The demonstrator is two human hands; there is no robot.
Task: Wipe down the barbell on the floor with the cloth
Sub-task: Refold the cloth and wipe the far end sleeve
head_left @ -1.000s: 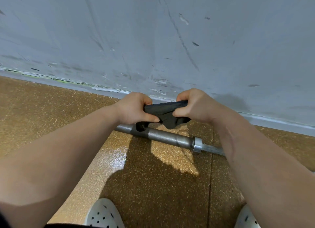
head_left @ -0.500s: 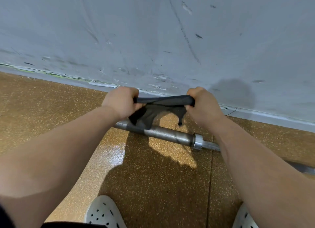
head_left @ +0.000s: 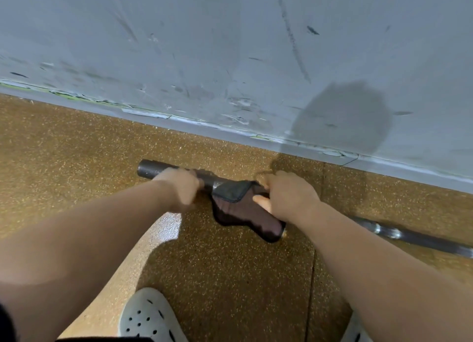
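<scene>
The steel barbell (head_left: 149, 169) lies on the speckled brown floor, running from centre left down to the right edge. A dark cloth (head_left: 243, 208) is draped over its thick sleeve end and hangs down onto the floor. My right hand (head_left: 288, 197) grips the cloth around the bar, thumb pressed on the fabric. My left hand (head_left: 183, 188) is blurred and sits on the sleeve just left of the cloth; its fingers seem curled over the bar. The collar of the bar is hidden under my right hand and arm.
A scuffed grey wall (head_left: 230, 60) with a chipped base strip stands just behind the bar. My white perforated clogs (head_left: 149, 318) are at the bottom, left and right. A floor seam (head_left: 313, 265) runs toward me.
The cloth, stretched in the air between both hands, has come down onto the bar. My left hand let go of it and moved onto the sleeve. The view tilted down.
</scene>
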